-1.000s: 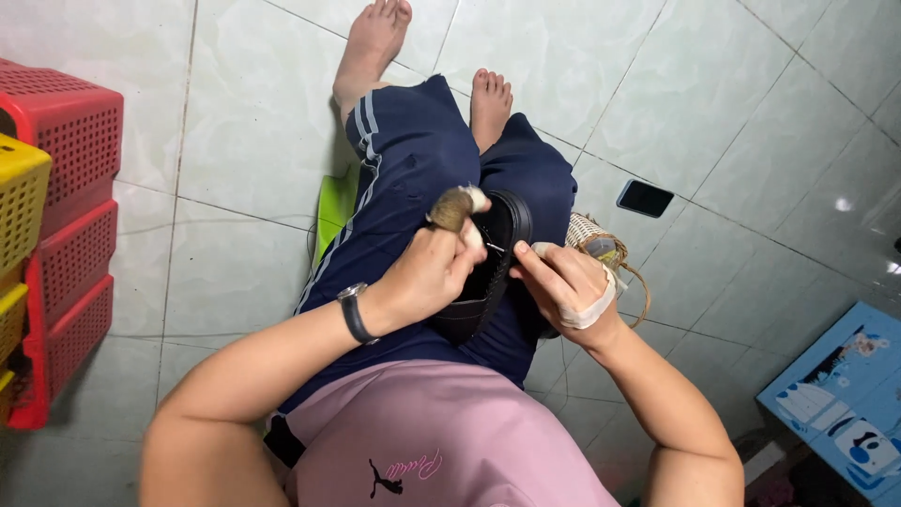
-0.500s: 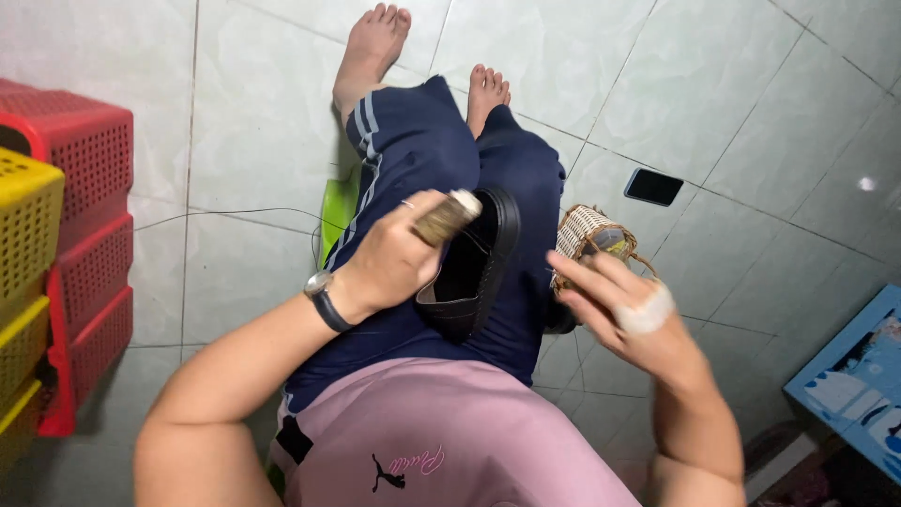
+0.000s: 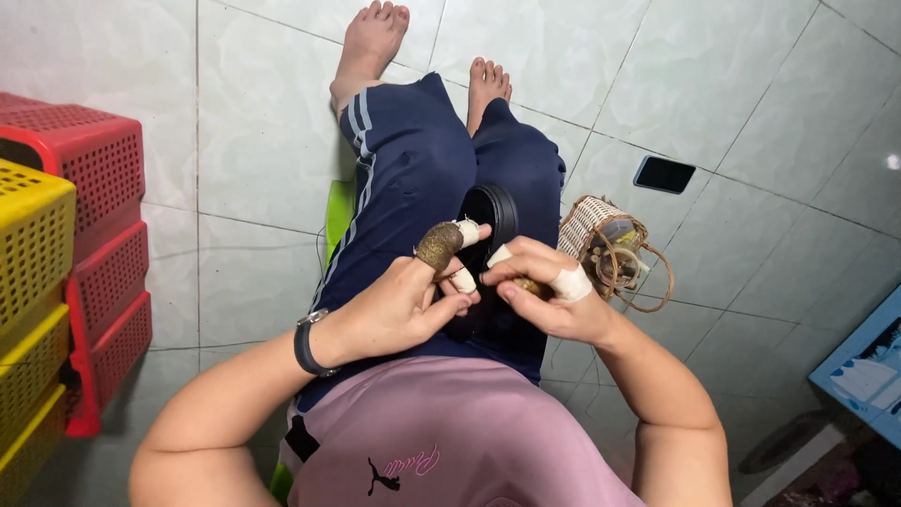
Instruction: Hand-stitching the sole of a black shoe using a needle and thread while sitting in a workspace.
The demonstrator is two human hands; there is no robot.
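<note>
The right hand (image 3: 549, 296) is back from the woven basket (image 3: 601, 246) at 3 o'clock, pinching a small brown piece; the left hand (image 3: 404, 305) still grips the brown nut (image 3: 438, 246).

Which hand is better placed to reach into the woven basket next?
Right, probably. The right hand sits just beside the woven basket at the person's right. The left hand is farther off and pinches a brown rough piece.

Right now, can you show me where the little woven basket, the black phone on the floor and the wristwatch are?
woven basket (image 3: 589, 225): head view, on its pale woven side wall.
black phone (image 3: 664, 174): head view, middle of its dark screen.
wristwatch (image 3: 307, 344): head view, on the black band around the left wrist.
</note>
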